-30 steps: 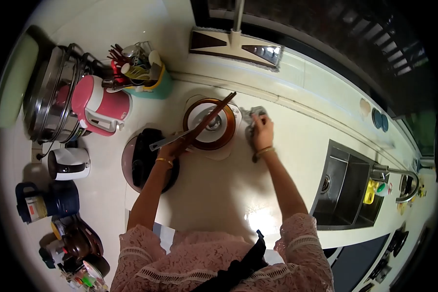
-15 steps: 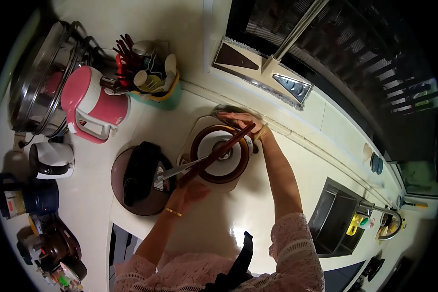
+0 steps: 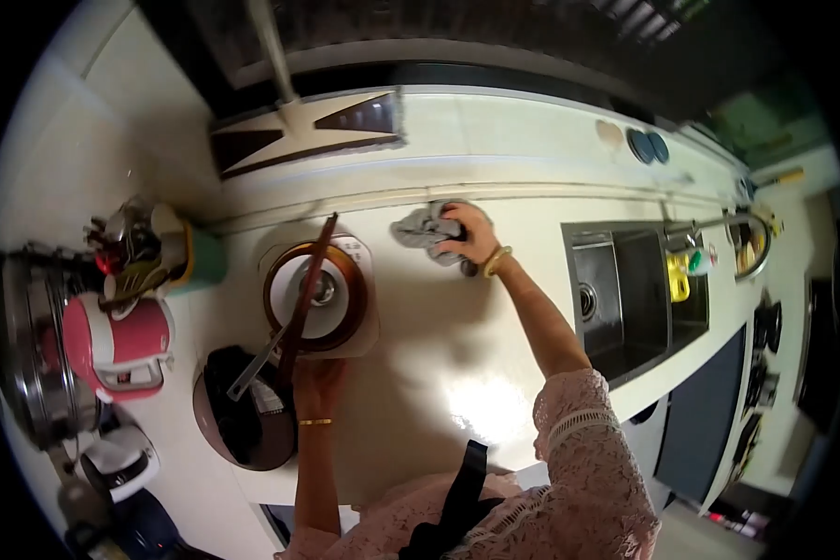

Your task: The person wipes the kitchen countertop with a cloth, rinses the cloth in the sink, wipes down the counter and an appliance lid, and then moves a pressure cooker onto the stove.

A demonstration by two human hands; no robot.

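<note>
A round amber-rimmed pot (image 3: 357,322) with a pale inside stands on a whitish squarish base (image 3: 369,347) on the counter. Across its top lie long dark-red chopsticks (image 3: 310,289) and a metal ladle (image 3: 257,366), whose bowl rests inside. My left hand (image 3: 319,387) is at the base's near edge, below the pot; its fingertips are hidden. Further right, my right hand (image 3: 473,235) grips a crumpled grey cloth (image 3: 422,229) on the counter near the back wall. A small dark round thing (image 3: 469,269) sits beside that wrist.
Left of the pot sits a rounded brownish appliance (image 3: 261,443) with a black top. Behind it stand a pink kettle (image 3: 126,341) and a green utensil holder (image 3: 205,257). The steel sink (image 3: 616,289) with a faucet (image 3: 719,224) is at the right. A mop head (image 3: 299,126) leans at the back.
My right hand has moved right, away from the pot, with the grey cloth. My left hand stays near the front of the pot's base. The view has turned to the right.
</note>
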